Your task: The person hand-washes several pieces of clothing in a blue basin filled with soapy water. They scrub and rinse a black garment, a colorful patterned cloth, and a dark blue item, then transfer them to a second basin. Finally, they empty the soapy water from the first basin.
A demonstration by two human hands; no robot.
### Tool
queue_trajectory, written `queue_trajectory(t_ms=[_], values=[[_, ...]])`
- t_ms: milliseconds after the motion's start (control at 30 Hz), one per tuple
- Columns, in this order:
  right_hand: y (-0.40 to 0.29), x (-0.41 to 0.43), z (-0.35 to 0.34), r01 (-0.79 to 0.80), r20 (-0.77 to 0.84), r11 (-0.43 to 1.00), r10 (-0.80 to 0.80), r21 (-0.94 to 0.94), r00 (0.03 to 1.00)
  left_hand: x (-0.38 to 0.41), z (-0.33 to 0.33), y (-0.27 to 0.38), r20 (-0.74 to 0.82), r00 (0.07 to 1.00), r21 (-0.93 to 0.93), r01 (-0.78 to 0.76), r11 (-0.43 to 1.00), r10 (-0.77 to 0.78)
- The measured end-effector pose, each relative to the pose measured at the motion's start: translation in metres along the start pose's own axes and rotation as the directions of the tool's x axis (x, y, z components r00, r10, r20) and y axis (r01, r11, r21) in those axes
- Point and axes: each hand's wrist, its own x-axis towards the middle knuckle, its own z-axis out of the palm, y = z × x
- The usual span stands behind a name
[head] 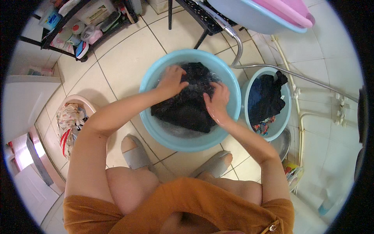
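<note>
A black garment (190, 114) lies wet and bunched in sudsy water inside a round light-blue basin (190, 146) on the floor in front of me. My left hand (171, 82) is at the garment's upper left part, thumb and fingers apart and bent over the cloth. On the garment's right side is my right hand (218, 101), with curled fingers, thumb apart and a wet wrist. Dark cloth shows between thumb and fingers of both hands. Whether either hand grips the fabric cannot be told.
A smaller blue tub (287, 117) with dark clothes (264, 96) stands at right. Above it runs a metal shower hose (309, 80). Clothes (70, 125) fill a pale bucket (87, 105) at left. A black shelf rack (117, 29) holds toiletries. Stacked basins (251, 14) rest on a black stand (201, 17).
</note>
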Motion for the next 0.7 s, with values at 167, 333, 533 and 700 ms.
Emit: queue_trajectory(t_ms=[167,333,533,700], values=[[-0.017,0.014,-0.023,-0.635,0.493,0.29,0.433,0.716,0.754,0.001,0.022,0.028,0.042,0.977,-0.228,0.212,0.95,-0.208],[-0.038,0.037,-0.038,-0.714,0.759,-0.267,0.319,0.647,0.568,0.003,0.005,0.082,0.062,0.996,-0.598,-0.015,0.801,0.065],[-0.047,0.03,-0.04,-0.726,0.697,-0.337,-0.226,0.6,0.681,-0.026,-0.037,0.138,0.034,0.852,-0.496,-0.439,0.749,0.522],[-0.049,0.018,-0.015,-0.725,0.725,-0.385,-0.177,0.571,0.666,-0.018,-0.036,0.118,0.081,0.836,-0.144,-0.529,0.836,0.543]])
